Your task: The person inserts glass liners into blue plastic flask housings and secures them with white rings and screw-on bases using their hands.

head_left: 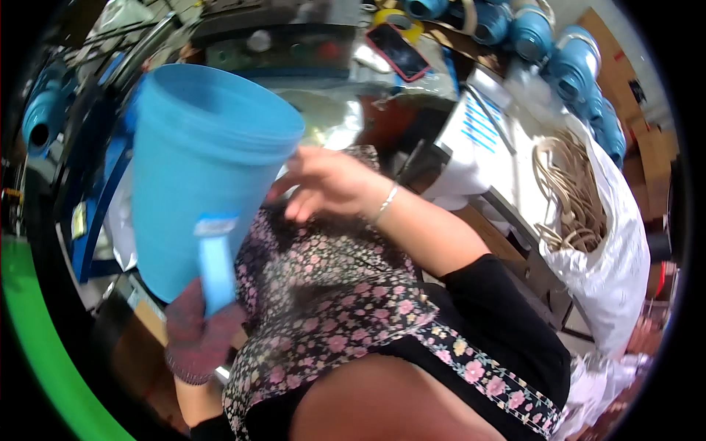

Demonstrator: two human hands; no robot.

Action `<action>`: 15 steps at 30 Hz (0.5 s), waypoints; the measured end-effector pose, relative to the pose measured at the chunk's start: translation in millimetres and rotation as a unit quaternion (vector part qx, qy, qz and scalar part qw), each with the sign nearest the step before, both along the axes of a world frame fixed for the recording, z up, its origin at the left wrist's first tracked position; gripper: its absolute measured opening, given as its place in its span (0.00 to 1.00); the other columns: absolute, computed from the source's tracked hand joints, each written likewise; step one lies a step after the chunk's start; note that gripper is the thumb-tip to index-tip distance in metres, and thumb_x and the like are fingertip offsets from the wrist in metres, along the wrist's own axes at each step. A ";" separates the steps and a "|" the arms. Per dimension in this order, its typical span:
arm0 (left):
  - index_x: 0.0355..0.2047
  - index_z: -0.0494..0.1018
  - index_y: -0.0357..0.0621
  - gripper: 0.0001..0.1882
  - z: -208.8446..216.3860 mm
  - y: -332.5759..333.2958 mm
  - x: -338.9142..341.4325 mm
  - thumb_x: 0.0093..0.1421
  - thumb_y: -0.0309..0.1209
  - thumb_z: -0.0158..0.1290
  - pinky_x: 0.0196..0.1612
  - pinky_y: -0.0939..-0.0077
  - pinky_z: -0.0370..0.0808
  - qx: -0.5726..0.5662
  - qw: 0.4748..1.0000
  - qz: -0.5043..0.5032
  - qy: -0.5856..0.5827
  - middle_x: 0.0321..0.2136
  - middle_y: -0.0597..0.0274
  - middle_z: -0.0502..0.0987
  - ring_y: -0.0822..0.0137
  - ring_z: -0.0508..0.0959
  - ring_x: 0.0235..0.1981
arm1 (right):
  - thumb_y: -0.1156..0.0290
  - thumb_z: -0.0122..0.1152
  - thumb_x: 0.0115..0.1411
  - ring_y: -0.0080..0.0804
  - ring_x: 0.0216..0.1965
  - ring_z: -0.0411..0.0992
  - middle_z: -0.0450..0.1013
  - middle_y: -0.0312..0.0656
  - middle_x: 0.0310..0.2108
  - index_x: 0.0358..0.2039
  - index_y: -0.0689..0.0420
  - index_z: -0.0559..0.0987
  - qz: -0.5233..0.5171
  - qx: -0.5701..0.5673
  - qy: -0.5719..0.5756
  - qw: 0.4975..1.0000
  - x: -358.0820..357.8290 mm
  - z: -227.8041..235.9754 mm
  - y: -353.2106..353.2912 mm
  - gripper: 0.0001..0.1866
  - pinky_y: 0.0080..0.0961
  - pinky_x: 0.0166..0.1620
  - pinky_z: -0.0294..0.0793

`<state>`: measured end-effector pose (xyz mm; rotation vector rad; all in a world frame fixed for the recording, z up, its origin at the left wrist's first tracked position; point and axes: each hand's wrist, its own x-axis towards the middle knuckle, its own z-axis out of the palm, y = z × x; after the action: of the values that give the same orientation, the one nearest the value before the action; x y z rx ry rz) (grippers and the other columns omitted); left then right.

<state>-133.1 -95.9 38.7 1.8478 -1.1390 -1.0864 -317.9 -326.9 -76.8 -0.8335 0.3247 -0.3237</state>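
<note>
A large blue plastic jug (206,162), its round mouth at the top, tilts in front of me on the left. My left hand (202,334), in a dark knitted glove, is closed around the light-blue handle (216,272) on its near side. My bare right hand (331,182) is beside the jug's right wall, just below the rim, with fingers curved and apart. Whether its fingertips touch the wall I cannot tell. The jug and right hand are somewhat blurred.
Behind the jug is a dark machine (279,55). A phone (398,51) and yellow tape roll (401,23) lie at the back. At right, a white sack (618,242) holds beige cord (566,195). Several blue cylindrical parts (573,65) stand back right. A green curved edge (44,345) borders the left.
</note>
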 end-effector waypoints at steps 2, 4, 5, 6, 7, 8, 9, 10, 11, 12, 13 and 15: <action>0.42 0.75 0.36 0.20 1.5 7.4 13.8 0.47 0.29 0.60 0.29 0.76 0.71 -0.030 0.998 -0.043 -0.023 0.26 0.66 0.75 0.72 0.73 0.25 | 0.53 0.40 0.67 0.46 0.32 0.79 0.74 0.55 0.44 0.59 0.60 0.64 0.004 0.040 -0.014 0.999 -5.3 5.7 -0.1 0.27 0.36 0.32 0.83; 0.40 0.75 0.36 0.19 -2.0 9.3 22.0 0.47 0.30 0.60 0.30 0.73 0.71 -0.074 0.979 -0.152 -0.115 0.25 0.64 0.75 0.69 0.74 0.26 | 0.50 0.39 0.67 0.43 0.35 0.79 0.75 0.52 0.43 0.55 0.62 0.68 0.028 0.091 -0.084 0.992 -5.1 7.6 -4.2 0.29 0.36 0.36 0.83; 0.38 0.75 0.36 0.18 -0.2 8.6 21.5 0.47 0.31 0.61 0.30 0.72 0.71 -0.094 0.961 -0.203 -0.160 0.25 0.63 0.76 0.68 0.74 0.26 | 0.48 0.39 0.67 0.41 0.38 0.79 0.75 0.50 0.43 0.54 0.62 0.69 -0.006 0.169 -0.091 0.981 -3.9 12.6 -3.3 0.30 0.35 0.39 0.82; 0.37 0.76 0.35 0.18 3.1 9.3 20.3 0.47 0.31 0.61 0.31 0.70 0.70 -0.119 0.940 -0.248 -0.204 0.25 0.62 0.76 0.66 0.74 0.26 | 0.46 0.39 0.66 0.39 0.40 0.78 0.75 0.49 0.44 0.53 0.63 0.70 -0.036 0.244 -0.097 0.964 -0.1 19.6 -3.3 0.32 0.34 0.42 0.81; 0.34 0.76 0.36 0.17 13.8 10.9 16.9 0.47 0.33 0.62 0.31 0.68 0.70 -0.101 0.932 -0.235 -0.257 0.26 0.60 0.76 0.64 0.74 0.27 | 0.49 0.46 0.66 0.35 0.43 0.77 0.75 0.48 0.45 0.54 0.62 0.70 0.009 0.173 -0.138 0.975 5.0 5.4 -4.6 0.29 0.32 0.48 0.78; 0.32 0.76 0.36 0.16 24.6 12.8 14.8 0.48 0.36 0.63 0.32 0.65 0.70 -0.082 0.922 -0.219 -0.309 0.26 0.59 0.77 0.61 0.74 0.28 | 0.59 0.51 0.62 0.32 0.42 0.76 0.75 0.46 0.45 0.54 0.63 0.70 -0.014 0.083 -0.105 0.991 10.2 5.2 -1.6 0.25 0.30 0.47 0.77; 0.41 0.75 0.39 0.22 29.4 9.1 29.3 0.50 0.40 0.63 0.39 0.66 0.72 -0.017 0.907 -0.270 -0.322 0.34 0.56 0.78 0.60 0.76 0.36 | 0.69 0.56 0.59 0.29 0.41 0.75 0.75 0.43 0.45 0.55 0.63 0.70 -0.045 -0.008 -0.061 0.997 12.4 8.2 0.1 0.24 0.28 0.47 0.76; 0.41 0.75 0.39 0.22 21.2 17.3 33.2 0.50 0.40 0.63 0.39 0.66 0.72 -0.010 0.908 -0.264 -0.324 0.34 0.56 0.78 0.60 0.76 0.36 | 0.75 0.58 0.55 0.27 0.41 0.74 0.75 0.42 0.44 0.54 0.63 0.70 -0.039 -0.026 -0.068 0.997 19.7 16.9 2.2 0.24 0.27 0.47 0.75; 0.48 0.71 0.40 0.27 2.3 32.2 34.7 0.52 0.43 0.62 0.45 0.64 0.71 -0.195 0.957 0.050 -0.208 0.42 0.54 0.75 0.58 0.75 0.42 | 0.78 0.56 0.52 0.26 0.42 0.73 0.75 0.40 0.43 0.55 0.63 0.69 -0.037 -0.021 -0.093 0.995 28.4 19.5 3.9 0.27 0.25 0.48 0.73; 0.54 0.68 0.41 0.33 -18.8 38.1 43.5 0.53 0.47 0.61 0.51 0.63 0.70 -0.359 0.866 0.343 -0.055 0.49 0.52 0.73 0.57 0.74 0.49 | 0.78 0.56 0.52 0.26 0.42 0.73 0.75 0.40 0.43 0.55 0.63 0.69 -0.045 -0.023 -0.092 0.995 33.5 18.6 2.1 0.27 0.25 0.48 0.73; 0.54 0.68 0.41 0.33 -25.0 49.3 53.6 0.53 0.47 0.61 0.51 0.63 0.70 -0.358 0.865 0.348 -0.060 0.49 0.52 0.73 0.57 0.74 0.49 | 0.78 0.56 0.53 0.25 0.43 0.73 0.74 0.40 0.44 0.56 0.62 0.68 -0.047 -0.061 -0.104 0.992 42.9 18.7 3.9 0.27 0.25 0.49 0.72; 0.61 0.58 0.38 0.38 -35.3 83.3 91.4 0.58 0.49 0.56 0.61 0.58 0.61 -0.266 0.840 0.400 0.252 0.59 0.50 0.63 0.57 0.66 0.59 | 0.76 0.57 0.55 0.24 0.45 0.70 0.73 0.40 0.47 0.58 0.61 0.66 0.017 -0.187 -0.106 0.976 61.4 23.6 3.2 0.28 0.25 0.52 0.70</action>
<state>-41.7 -12.6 3.4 1.2527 -0.2338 -0.5984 -256.5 -323.8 -53.2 -1.1624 0.0486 -0.4464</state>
